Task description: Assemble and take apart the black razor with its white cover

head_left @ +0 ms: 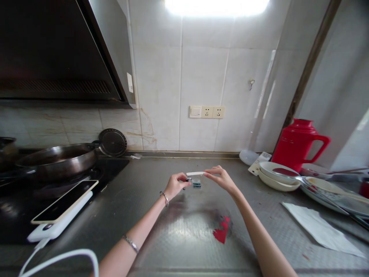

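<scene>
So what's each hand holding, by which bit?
Right hand: a thin white strip, by one end. Left hand: a small dark thing; which part I can't tell.

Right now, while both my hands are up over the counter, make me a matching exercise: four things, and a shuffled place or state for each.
1. Left hand
2. White strip
3. Phone
4. Red jug

A. Behind stacked bowls
B. Bracelet at its wrist
C. On a white block
D. Held by the right hand

Pairs: 1-B, 2-D, 3-C, 4-A.
</scene>
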Action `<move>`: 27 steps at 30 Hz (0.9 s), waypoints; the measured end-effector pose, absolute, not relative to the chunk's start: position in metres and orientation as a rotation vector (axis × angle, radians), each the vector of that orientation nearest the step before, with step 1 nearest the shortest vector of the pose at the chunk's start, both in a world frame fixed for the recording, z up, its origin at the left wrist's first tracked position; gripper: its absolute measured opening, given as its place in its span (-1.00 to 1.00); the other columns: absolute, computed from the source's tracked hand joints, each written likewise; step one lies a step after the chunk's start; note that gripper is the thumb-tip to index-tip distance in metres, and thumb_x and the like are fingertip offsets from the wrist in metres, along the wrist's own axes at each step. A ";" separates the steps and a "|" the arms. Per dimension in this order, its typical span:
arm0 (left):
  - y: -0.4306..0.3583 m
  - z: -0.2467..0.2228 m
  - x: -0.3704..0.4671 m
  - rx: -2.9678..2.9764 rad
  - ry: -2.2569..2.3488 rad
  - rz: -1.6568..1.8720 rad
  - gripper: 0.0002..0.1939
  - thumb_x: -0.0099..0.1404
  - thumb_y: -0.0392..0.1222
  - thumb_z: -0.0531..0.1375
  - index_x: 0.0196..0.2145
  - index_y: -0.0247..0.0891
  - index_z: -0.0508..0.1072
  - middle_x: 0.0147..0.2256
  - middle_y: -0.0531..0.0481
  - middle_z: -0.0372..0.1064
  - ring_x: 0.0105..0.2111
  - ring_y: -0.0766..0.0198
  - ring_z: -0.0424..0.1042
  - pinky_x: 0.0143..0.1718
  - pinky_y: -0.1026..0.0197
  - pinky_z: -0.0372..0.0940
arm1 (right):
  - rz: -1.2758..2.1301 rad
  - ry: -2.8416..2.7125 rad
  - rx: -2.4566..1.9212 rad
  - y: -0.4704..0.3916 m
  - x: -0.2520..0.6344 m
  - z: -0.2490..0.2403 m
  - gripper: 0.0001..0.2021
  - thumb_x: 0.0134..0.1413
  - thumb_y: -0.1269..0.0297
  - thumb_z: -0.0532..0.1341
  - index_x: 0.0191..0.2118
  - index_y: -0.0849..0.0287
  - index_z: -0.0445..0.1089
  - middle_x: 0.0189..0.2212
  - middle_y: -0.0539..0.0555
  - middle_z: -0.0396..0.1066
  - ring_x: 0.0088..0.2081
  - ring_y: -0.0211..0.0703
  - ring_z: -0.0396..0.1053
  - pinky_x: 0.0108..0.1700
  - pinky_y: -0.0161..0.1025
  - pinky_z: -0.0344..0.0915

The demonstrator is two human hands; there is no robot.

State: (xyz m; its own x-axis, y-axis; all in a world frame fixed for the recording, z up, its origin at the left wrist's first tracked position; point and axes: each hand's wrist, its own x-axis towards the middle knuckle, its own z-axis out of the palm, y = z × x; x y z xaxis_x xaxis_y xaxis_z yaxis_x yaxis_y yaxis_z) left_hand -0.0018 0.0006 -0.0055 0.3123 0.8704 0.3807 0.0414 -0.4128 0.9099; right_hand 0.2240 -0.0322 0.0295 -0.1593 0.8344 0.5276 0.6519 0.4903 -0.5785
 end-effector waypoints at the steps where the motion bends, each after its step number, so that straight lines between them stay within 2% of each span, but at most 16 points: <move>1: 0.000 -0.005 -0.002 1.715 0.823 1.215 -0.80 -0.11 -0.22 0.34 -0.59 -0.32 0.37 -0.56 0.07 0.37 -0.51 0.36 0.33 -0.45 0.34 0.20 | 0.268 -1.868 -1.245 -0.032 0.225 0.029 -0.64 -0.01 -0.04 0.16 -0.27 0.10 0.53 -0.34 0.09 0.51 -0.22 -0.03 0.30 -0.14 -0.15 0.18; 11: 0.001 -0.006 -0.001 1.695 0.813 1.218 -0.80 -0.10 -0.19 0.34 -0.57 -0.32 0.39 -0.56 0.05 0.38 -0.53 0.36 0.32 -0.48 0.33 0.23 | 0.322 -1.827 -1.280 -0.029 0.231 0.024 -0.63 -0.03 -0.04 0.18 -0.28 0.12 0.53 -0.33 0.10 0.51 -0.22 -0.02 0.34 -0.13 -0.15 0.17; 16: 0.000 -0.004 -0.001 1.700 0.805 1.241 -0.80 -0.11 -0.20 0.34 -0.58 -0.31 0.39 -0.55 0.06 0.39 -0.51 0.36 0.33 -0.47 0.34 0.22 | 0.452 -1.904 -1.199 -0.029 0.230 0.023 -0.59 0.00 -0.06 0.14 -0.28 0.16 0.53 -0.39 0.10 0.48 -0.33 -0.10 0.35 -0.26 -0.24 0.21; 21: 0.000 -0.004 -0.002 1.669 0.795 1.226 -0.79 -0.10 -0.19 0.34 -0.57 -0.31 0.38 -0.55 0.05 0.40 -0.51 0.36 0.34 -0.46 0.32 0.23 | 0.433 -1.853 -1.243 -0.027 0.232 0.021 -0.56 -0.02 -0.07 0.14 -0.26 0.21 0.52 -0.45 0.09 0.45 -0.41 -0.16 0.31 -0.37 -0.28 0.18; 27: 0.000 -0.003 -0.002 1.702 0.813 1.232 -0.80 -0.10 -0.19 0.34 -0.57 -0.31 0.39 -0.56 0.06 0.38 -0.52 0.37 0.32 -0.47 0.34 0.22 | 0.470 -1.938 -1.142 -0.027 0.230 0.021 -0.62 0.00 -0.04 0.15 -0.32 0.17 0.53 -0.42 0.07 0.47 -0.34 -0.13 0.34 -0.28 -0.27 0.21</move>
